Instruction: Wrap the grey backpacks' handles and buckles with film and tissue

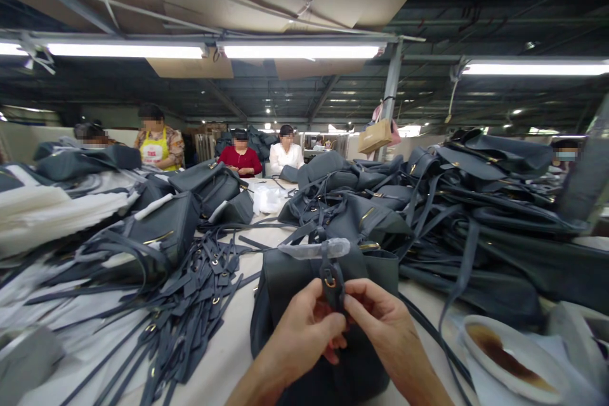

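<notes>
A dark blue-grey bag (290, 285) stands on the table in front of me, with a piece of clear plastic wrap (314, 248) across its top. Over its front runs a buckle strap (329, 280) with a small gold buckle. My left hand (311, 323) is closed on the lower part of this strap, thumb and fingers pinched together. From the other side, my right hand (375, 311) pinches the strap's edge between thumb and fingertips. Part of the bag's lower front is hidden behind both hands.
Many loose straps with gold buckles (190, 317) lie in a heap at left. Piled bags (495, 222) rise at right, more bags (162, 228) at left. A white dish (514, 355) with brown residue sits at lower right. Several people work at the far end.
</notes>
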`<state>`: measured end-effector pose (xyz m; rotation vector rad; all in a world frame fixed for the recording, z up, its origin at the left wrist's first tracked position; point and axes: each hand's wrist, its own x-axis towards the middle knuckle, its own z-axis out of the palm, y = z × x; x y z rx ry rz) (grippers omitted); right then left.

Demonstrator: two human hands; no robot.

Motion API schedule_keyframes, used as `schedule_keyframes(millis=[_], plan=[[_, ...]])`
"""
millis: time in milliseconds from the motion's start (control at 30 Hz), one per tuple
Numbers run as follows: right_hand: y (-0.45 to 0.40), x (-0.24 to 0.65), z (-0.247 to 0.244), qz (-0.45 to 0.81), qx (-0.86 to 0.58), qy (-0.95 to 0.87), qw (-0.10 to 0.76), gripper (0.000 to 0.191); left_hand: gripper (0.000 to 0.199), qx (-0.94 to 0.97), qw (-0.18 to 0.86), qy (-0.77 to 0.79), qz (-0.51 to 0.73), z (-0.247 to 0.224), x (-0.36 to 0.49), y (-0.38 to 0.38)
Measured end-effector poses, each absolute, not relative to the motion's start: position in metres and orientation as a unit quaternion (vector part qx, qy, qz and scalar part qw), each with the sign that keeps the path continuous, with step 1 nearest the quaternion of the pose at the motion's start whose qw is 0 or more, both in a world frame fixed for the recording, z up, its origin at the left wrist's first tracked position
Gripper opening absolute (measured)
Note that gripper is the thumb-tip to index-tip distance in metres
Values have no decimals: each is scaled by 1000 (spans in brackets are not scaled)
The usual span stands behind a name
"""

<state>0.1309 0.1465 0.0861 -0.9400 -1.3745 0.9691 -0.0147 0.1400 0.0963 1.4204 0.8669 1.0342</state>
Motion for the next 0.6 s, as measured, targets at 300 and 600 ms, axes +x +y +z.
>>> schedule_keyframes(millis=[300,600], plan=[[141,132,62,325,-439,-609,575,17,37,405,685,312,520,104,-24,142],[132,118,65,433,-409,-540,594,26,13,746,162,373,528,93,-26,145]])
